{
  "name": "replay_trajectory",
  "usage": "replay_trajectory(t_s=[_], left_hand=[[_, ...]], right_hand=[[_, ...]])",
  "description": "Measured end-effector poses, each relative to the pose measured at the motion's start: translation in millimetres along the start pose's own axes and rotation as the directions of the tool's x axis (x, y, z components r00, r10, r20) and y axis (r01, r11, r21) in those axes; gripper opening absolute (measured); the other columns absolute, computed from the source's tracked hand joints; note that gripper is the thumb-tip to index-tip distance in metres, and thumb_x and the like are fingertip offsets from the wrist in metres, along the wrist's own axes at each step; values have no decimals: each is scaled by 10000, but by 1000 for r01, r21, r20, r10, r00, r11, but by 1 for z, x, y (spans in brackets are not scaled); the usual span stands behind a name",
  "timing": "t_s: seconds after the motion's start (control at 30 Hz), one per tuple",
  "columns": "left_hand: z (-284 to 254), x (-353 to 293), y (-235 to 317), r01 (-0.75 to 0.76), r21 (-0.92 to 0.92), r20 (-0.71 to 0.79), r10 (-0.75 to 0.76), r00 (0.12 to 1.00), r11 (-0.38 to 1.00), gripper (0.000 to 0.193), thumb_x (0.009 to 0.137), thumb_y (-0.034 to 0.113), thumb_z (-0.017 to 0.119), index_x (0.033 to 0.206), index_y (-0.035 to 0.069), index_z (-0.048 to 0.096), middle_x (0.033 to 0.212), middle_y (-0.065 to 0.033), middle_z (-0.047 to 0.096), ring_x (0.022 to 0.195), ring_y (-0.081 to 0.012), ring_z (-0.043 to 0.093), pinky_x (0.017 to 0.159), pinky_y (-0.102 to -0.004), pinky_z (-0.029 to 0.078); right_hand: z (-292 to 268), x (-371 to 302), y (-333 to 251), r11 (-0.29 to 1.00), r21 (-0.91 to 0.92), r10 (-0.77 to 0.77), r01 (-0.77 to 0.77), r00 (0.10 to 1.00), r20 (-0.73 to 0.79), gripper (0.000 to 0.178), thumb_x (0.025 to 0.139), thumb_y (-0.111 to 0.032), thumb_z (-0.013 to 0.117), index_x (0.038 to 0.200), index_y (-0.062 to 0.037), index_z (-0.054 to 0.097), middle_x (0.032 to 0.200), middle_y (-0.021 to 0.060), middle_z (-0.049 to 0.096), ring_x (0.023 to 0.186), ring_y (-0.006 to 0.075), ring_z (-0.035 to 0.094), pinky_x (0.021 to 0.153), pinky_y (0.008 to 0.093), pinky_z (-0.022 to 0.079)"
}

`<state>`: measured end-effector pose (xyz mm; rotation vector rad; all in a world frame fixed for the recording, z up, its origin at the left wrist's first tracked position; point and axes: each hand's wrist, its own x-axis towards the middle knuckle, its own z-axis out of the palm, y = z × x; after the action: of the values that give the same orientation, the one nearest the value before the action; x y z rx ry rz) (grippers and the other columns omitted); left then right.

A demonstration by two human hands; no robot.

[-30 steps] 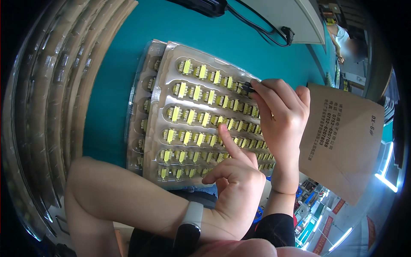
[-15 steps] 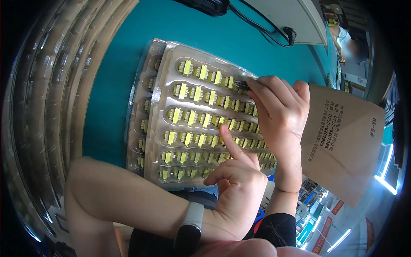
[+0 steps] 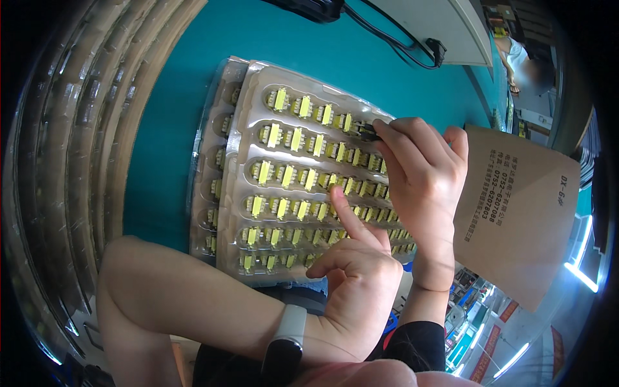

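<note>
The right hand [image 3: 424,164] pinches a small dark tool [image 3: 369,135]. Below it, the left hand [image 3: 361,277] hangs loose, one finger over the tray [image 3: 239,145].

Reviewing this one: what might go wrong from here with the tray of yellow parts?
The small dark tool in the right hand is in among closely spaced yellow parts in the far row, so a slip could knock a neighbour askew.

The left hand has its index fingertip over or on other parts; pressing down might shift one.

The upper tray sits offset on a lower tray, so a nudge might slide it.
</note>
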<state>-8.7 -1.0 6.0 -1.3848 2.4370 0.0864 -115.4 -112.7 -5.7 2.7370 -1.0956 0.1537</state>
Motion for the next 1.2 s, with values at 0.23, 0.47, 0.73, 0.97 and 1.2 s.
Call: replay_trajectory(t_s=[0.23,0.47,0.73,0.97,1.2], left_hand=[[-1,0,-1,1,10,-4,-1,1000,1000,419,689,-16,658,1109,1,656,1235,-349,712,471,-194,642,417,-351,562],[-1,0,-2,-15,31,-2,15,1000,999,417,683,5,659,1099,10,649,1237,-345,713,481,-188,646,428,-348,570],[-1,0,-4,-18,34,-13,18,1000,999,418,685,29,664,1102,19,648,1239,-341,714,482,-187,647,430,-347,570],[-1,1,-1,-1,38,-11,1,1000,999,397,677,66,696,1071,26,661,1229,-329,725,472,-196,646,424,-344,556],[-2,1,-3,-10,33,-1,10,1000,999,402,677,75,696,1075,26,664,1228,-323,728,471,-196,644,419,-343,551]], right_hand=[[0,2,-2,1000,-13,-7,7,1000,27,203,793,-43,820,989,-64,775,881,-3,687,738,169,635,738,361,387],[-4,4,-4,995,-89,-38,44,997,61,214,779,-37,808,989,-58,772,879,-1,671,740,164,635,753,364,392],[-9,8,-6,992,-109,-45,56,994,98,198,787,-37,805,980,-56,767,865,4,661,740,169,639,758,361,396],[-16,13,-8,999,-51,9,-7,999,42,193,807,-49,818,994,-59,773,901,17,699,732,191,632,761,358,401],[-8,18,-9,999,-40,-23,26,997,74,189,838,-60,801,1024,-64,770,912,10,689,738,192,635,809,370,407]])
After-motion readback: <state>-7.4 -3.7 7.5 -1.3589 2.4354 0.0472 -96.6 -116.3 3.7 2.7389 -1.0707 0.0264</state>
